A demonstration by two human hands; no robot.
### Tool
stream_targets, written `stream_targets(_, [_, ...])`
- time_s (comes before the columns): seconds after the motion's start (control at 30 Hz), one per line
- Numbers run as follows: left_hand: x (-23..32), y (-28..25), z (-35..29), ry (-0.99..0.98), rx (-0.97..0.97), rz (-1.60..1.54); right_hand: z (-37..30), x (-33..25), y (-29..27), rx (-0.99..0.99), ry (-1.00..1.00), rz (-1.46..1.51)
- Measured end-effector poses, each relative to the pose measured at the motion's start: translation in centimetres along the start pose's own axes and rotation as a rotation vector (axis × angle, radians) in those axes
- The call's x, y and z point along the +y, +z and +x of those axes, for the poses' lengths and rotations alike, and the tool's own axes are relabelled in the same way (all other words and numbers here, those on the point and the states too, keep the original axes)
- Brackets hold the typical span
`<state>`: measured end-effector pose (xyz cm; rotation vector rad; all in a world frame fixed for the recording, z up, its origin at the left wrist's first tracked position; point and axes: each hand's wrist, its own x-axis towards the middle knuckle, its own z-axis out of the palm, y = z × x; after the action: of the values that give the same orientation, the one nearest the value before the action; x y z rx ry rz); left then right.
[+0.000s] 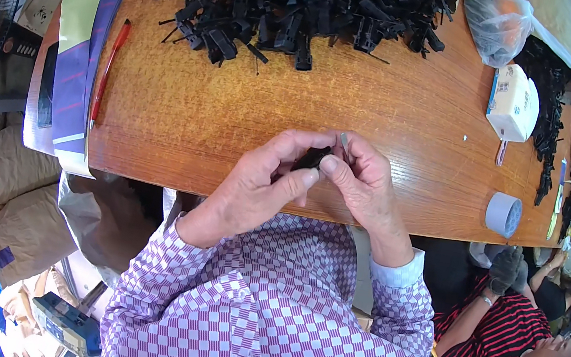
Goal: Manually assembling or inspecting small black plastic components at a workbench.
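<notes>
1. The small black part sits where both hands meet, pinched between the thumb and fingers of the left hand
2. Just right of it, the right hand grasps a thin metal strip (perhaps a blade)
3. That strip could nick a left fingertip if pressed unevenly; a loosened pinch could drop the part over the near edge of the table
4. Beyond the grip, similar black pieces lie heaped, cut off at the top
5. Fingers cover much of the part and strip; whether these touch cannot be told
</notes>
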<state>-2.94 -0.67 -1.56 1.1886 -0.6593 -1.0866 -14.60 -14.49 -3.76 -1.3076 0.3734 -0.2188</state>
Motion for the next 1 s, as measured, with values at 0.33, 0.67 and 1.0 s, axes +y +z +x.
stream_targets(0.33, [-0.9, -2.0, -1.7, 0.246, 0.265, 0.408, 0.2, -1.7, 6.1, 0.095, 0.173, 0.071])
stream_targets(0.67, [-0.8, -2.7, -2.4, 0.302, 0.351, 0.420, 0.8, -0.7, 8.3, 0.083, 0.135, -0.017])
stream_targets(1.0, [-0.2, -2.8, -3.0, 0.396, 0.433, 0.714, 1.6, 0.3, 8.0, 0.010, 0.112, -0.013])
